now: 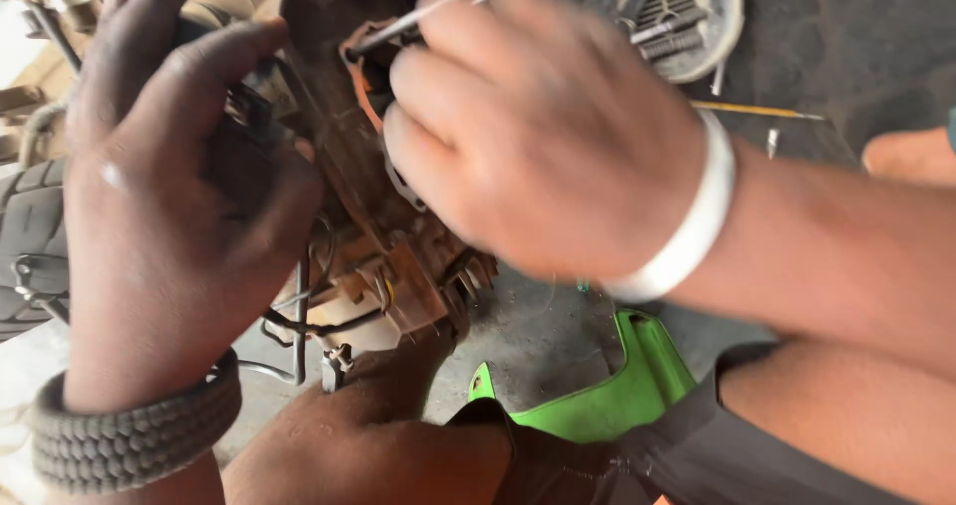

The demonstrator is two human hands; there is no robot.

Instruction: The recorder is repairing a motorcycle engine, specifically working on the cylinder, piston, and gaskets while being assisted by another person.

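Left hand w/ its grip wrapped round the top-left side of a grimy brown-and-orange engine unit, held up over the concrete floor. Right hand has its grip pinching a thin metal tool, tip at the unit's orange upper part. Green plastic cover lies below; grey round housing top right. No labels legible.

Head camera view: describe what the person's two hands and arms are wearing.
The left hand is bare and smudged with grime, with a dark braided, tyre-like textured bracelet around the wrist. The right hand is bare too, with a plain smooth white band at the wrist. No gloves, and no sleeves on either forearm.
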